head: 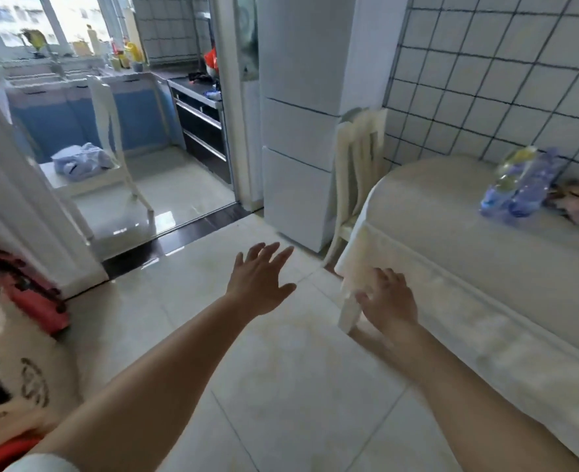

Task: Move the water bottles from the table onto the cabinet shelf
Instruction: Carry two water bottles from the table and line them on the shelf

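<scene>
Right now both hands are empty with fingers spread: the left hand (259, 279) at frame centre, the right hand (388, 299) by the table (451, 253) corner. Blurred water bottles (516, 185) sit at right of the frame, against the tiled wall. Best to step closer and take them low around their bodies; no cabinet shelf is visible.

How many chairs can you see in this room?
2. One cream wooden chair stands between the white fridge and the cloth-covered table; another white chair stands in the kitchen doorway. Others may be hidden.
</scene>
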